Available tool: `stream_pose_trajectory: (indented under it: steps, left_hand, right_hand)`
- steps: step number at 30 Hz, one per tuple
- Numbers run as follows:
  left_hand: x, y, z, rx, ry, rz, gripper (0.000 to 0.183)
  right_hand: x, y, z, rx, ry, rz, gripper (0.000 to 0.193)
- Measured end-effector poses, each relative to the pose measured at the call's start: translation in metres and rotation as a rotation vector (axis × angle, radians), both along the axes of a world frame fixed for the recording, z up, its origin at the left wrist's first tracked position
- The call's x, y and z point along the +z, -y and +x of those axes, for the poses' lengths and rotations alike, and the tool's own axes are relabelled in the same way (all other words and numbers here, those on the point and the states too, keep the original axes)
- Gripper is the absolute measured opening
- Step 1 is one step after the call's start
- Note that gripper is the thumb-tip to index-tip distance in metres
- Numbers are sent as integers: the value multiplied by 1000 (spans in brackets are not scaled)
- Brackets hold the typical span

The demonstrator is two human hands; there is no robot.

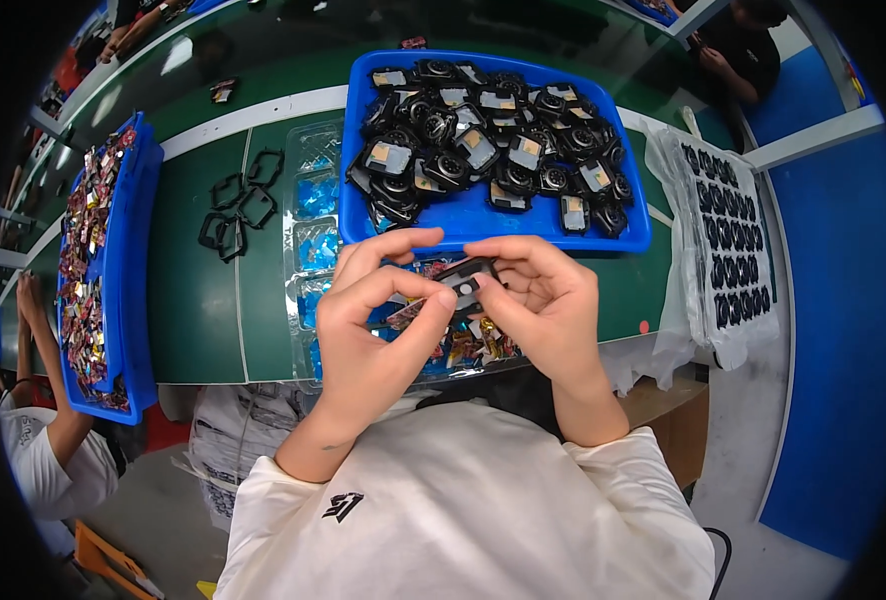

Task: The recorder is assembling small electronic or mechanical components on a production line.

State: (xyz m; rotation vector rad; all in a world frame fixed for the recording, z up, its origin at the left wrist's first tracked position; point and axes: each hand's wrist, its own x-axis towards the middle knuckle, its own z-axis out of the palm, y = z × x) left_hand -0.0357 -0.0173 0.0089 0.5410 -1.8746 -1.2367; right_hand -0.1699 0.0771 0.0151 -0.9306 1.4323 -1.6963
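Above the near table edge, my left hand (363, 315) and my right hand (553, 305) meet around a small black plastic housing (467, 287) with a grey inner face. My right thumb and fingers grip its right side. My left thumb presses at its left edge, and a thin reddish circuit board (404, 314) shows by the left fingers. The fingers partly hide how board and housing meet. Below the hands sits a clear compartment tray (292, 262) with blue-wrapped pieces in its left pockets and reddish and gold boards (463, 348) nearer me.
Ahead, a blue bin (523, 232) carries a heap of black housings. Several black frames (241, 207) lie on the green table to its left. A blue bin (141, 330) of small boards stands far left. Stacked trays (731, 230) with black parts are right. Other people work around.
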Motion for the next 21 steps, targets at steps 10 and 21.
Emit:
stream_pose_trajectory:
  steps: [10,21]
  left_hand:
    - [-4,-2,0,65,73,28,3]
    - [-4,-6,-1,98,76,171,2]
  right_hand:
    - [-4,-1,4,28,-79,8,24]
    - [-10,-1,9,-23,-152,-9,22]
